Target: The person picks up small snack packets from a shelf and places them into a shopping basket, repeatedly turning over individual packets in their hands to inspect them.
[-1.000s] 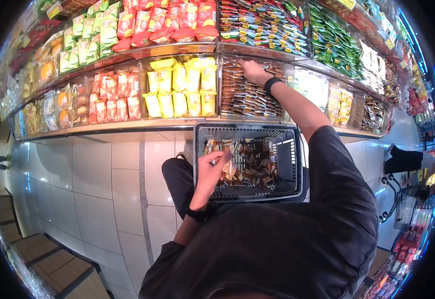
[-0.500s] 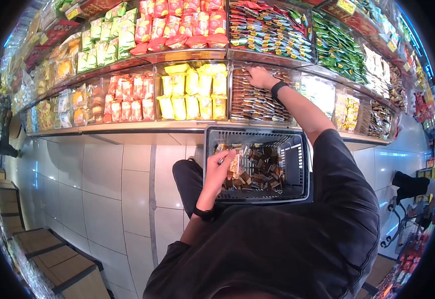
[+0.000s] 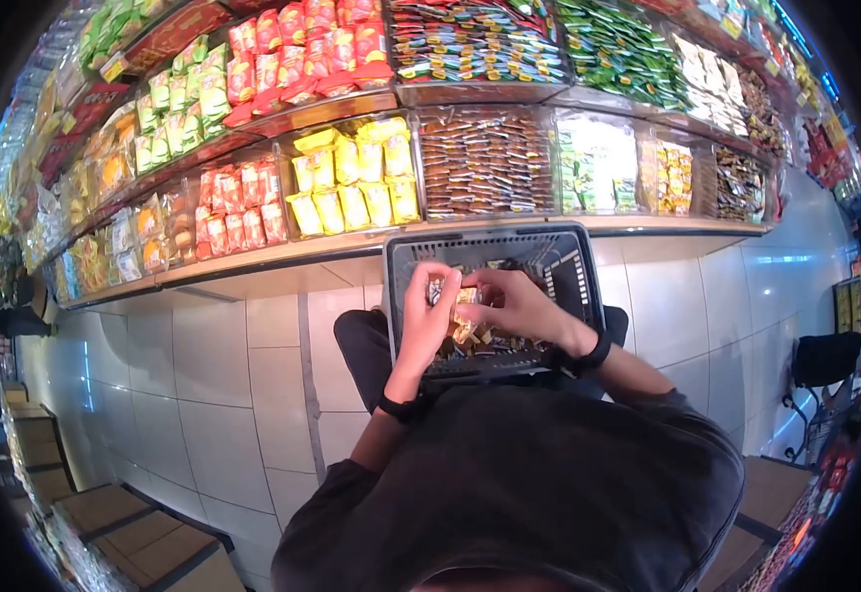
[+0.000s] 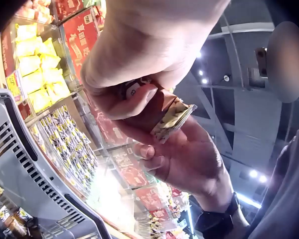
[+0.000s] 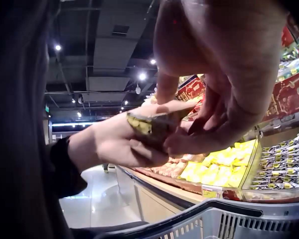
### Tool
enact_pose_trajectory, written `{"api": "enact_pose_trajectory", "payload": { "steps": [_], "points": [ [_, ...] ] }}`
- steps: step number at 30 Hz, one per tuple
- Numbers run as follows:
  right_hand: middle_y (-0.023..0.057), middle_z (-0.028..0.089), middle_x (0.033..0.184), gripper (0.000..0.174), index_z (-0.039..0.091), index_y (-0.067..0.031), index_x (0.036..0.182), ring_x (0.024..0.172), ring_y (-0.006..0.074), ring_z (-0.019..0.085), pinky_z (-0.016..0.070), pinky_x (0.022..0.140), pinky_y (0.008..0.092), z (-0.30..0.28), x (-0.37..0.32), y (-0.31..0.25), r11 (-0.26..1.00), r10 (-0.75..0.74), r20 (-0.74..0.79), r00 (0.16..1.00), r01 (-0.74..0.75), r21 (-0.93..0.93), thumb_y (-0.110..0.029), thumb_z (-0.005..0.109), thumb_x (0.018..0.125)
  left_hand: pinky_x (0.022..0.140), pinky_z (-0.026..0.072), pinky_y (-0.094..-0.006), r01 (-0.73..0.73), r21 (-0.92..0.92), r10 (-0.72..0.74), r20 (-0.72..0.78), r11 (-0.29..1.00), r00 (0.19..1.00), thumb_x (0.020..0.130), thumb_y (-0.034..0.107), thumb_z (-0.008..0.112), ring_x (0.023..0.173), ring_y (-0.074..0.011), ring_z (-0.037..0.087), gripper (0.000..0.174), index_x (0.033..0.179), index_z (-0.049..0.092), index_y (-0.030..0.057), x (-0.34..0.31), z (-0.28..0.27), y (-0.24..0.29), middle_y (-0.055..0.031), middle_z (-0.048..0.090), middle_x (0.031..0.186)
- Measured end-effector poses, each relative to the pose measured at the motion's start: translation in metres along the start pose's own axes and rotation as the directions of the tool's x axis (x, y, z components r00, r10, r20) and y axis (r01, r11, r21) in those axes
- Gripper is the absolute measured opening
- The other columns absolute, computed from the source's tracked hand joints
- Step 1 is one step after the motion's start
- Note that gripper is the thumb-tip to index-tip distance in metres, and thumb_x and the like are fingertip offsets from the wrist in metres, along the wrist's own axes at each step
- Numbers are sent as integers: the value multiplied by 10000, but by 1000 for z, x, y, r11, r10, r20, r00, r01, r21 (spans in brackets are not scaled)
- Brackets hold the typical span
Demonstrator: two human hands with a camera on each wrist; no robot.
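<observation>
In the head view both hands meet over the basket. My left hand (image 3: 425, 316) grips a small stack of packets (image 3: 466, 296). Brown wrappers with gold printed ends (image 4: 173, 122) stick out past its curled fingers in the left wrist view. My right hand (image 3: 527, 314) has its thumb and fingers at the other end of the same packets and pinches them, as the right wrist view shows from behind. Below lies the dark grey shopping basket (image 3: 591, 296), with many loose brown packets (image 3: 509, 345) on its bottom, partly hidden by the hands.
Just beyond the basket runs a shelf edge (image 3: 637, 227). Its bins hold rows of brown packets (image 3: 486, 163), yellow bags (image 3: 356, 183) and red bags (image 3: 243, 207). Tiled floor (image 3: 193, 395) lies to the left, and a cart (image 3: 820, 405) stands at far right.
My right hand has come back from the bin of brown packets to the left hand over the basket. The left hand has kept its grip on the packets.
</observation>
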State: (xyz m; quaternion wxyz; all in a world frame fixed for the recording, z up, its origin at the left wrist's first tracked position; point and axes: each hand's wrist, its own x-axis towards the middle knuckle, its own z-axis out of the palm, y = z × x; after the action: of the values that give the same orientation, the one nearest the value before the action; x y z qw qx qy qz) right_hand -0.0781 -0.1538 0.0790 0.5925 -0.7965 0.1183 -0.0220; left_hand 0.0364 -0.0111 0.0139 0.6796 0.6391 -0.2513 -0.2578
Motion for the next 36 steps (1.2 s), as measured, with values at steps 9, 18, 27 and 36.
{"api": "enact_pose_trajectory", "payload": {
  "steps": [9,18,27,36],
  "points": [
    [-23,649,769,191,658,-16,925,660,33,532,440,573,238,10,-26,24,908,186,-182,966,-97,409,-169,772,918,845,464,-264,-39,77,32,90,996,995,1042,227,591,942,-103,599,222,1136,622,28,-3,16,19,-53,670,1034],
    [-16,628,805,143,641,-42,934,690,54,560,433,615,221,3,-36,3,809,176,-180,968,-38,586,-163,708,974,643,442,-223,45,14,-47,129,999,991,1024,226,626,727,-19,543,282,928,682,-34,-11,11,27,13,658,766],
    [-19,619,765,180,616,-58,876,663,41,559,415,562,218,14,-40,27,809,163,-268,950,26,587,-176,710,976,649,476,-225,21,-2,-21,110,1000,994,1036,224,607,742,-60,623,274,1043,681,-39,-8,14,43,-50,710,781],
    [62,619,923,251,700,-39,940,805,262,613,529,652,368,6,-55,7,524,-774,-137,619,503,-687,-28,792,707,599,435,-212,328,-74,-285,340,942,896,1087,389,465,662,-49,566,488,919,703,-2,-13,16,46,-7,653,734]
  ]
}}
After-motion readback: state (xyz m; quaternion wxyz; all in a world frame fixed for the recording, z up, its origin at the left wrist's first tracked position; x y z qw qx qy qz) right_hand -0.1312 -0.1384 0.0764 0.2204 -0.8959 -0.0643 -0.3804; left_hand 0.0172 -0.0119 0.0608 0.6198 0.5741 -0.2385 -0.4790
